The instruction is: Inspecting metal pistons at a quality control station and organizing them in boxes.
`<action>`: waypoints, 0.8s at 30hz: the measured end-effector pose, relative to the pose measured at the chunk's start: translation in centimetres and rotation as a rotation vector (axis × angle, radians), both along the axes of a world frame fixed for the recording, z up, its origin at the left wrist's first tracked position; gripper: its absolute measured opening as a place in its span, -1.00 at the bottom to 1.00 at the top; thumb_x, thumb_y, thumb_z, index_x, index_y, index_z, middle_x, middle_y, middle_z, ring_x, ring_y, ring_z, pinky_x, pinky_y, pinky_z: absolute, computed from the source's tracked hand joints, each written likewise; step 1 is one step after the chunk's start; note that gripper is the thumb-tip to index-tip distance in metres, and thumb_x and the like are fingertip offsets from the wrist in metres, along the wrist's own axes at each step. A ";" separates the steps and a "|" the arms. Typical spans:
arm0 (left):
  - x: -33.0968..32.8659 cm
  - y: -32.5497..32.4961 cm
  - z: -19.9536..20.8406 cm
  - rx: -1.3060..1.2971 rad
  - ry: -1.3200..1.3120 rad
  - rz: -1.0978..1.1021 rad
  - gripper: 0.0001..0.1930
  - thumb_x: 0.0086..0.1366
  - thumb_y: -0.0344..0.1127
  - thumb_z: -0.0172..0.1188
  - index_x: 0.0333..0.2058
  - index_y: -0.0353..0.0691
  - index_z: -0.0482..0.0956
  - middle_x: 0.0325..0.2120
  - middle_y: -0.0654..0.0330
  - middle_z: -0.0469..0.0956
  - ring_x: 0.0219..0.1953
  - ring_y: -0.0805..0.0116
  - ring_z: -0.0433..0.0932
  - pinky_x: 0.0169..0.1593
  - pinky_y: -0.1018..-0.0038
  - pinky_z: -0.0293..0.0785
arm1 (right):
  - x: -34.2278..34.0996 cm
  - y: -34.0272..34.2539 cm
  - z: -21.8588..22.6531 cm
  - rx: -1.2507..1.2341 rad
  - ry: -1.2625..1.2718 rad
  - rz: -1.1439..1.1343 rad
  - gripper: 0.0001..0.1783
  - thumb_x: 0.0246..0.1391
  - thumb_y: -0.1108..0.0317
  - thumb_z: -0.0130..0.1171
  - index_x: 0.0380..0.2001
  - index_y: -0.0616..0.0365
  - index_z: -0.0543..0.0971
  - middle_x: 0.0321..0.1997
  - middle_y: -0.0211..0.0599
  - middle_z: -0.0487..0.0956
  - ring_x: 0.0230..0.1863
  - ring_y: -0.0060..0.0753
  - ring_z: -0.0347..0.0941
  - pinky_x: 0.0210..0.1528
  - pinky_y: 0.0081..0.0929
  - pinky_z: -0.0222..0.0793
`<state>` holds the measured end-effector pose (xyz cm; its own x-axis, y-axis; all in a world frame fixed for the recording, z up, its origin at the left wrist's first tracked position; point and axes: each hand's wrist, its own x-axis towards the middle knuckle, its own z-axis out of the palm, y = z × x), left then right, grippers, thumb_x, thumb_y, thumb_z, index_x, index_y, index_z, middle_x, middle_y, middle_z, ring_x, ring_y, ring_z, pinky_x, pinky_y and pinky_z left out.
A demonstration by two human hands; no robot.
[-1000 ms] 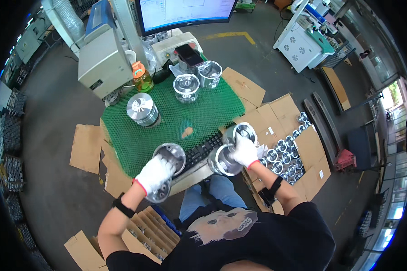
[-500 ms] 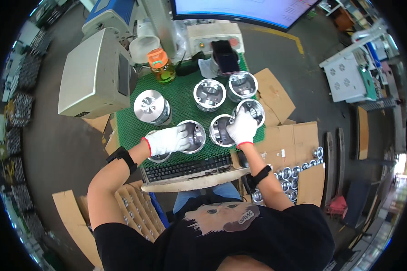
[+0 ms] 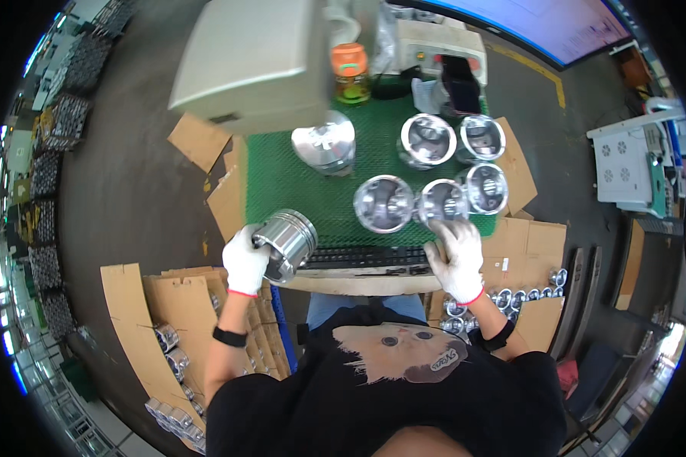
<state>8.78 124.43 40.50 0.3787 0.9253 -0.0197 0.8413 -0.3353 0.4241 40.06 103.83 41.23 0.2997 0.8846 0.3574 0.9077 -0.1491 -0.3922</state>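
In a white glove with a red cuff, my left hand (image 3: 245,263) is closed on a metal piston (image 3: 288,238). It holds the piston tilted at the mat's front left corner. My right hand (image 3: 459,260), gloved the same way, has its thumb and fingers apart. Its fingertips are at the near side of an upturned piston (image 3: 443,201); whether they touch it I cannot tell. Beside that one stand a piston (image 3: 384,204) on the left and a piston (image 3: 485,188) on the right. Farther back are two more upturned pistons (image 3: 427,142) (image 3: 481,138). A piston with its crown up (image 3: 325,143) stands at the left.
A green mesh mat (image 3: 328,199) covers the table, with a black keyboard (image 3: 366,257) along its front. A large pale machine head (image 3: 248,72) overhangs the back left. Behind are an orange-capped bottle (image 3: 351,72), a phone (image 3: 460,85) and a control box (image 3: 434,42). Cardboard boxes with pistons flank me.
My left hand has lifted the front-left piston off the mat and brought it left and nearer. My right hand has drawn back toward me. The view has shifted left.
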 end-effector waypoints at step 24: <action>-15.0 -1.4 4.9 -0.562 -0.801 0.037 -0.62 0.21 -0.27 0.15 -0.04 -0.37 0.44 -0.11 -0.01 0.51 -0.12 0.25 0.52 0.01 0.44 0.37 | -27.2 14.5 -0.6 -0.396 2.530 -0.116 -0.37 0.05 -0.26 0.01 0.05 -0.09 0.40 0.08 -0.34 0.44 0.10 -0.22 0.32 0.22 0.12 0.07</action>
<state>-6.19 123.03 45.37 0.4428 0.8715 -0.2108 0.2409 0.1108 0.9642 12.82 118.33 40.62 -0.2666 0.7518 -0.6031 -0.8990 -0.4196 -0.1257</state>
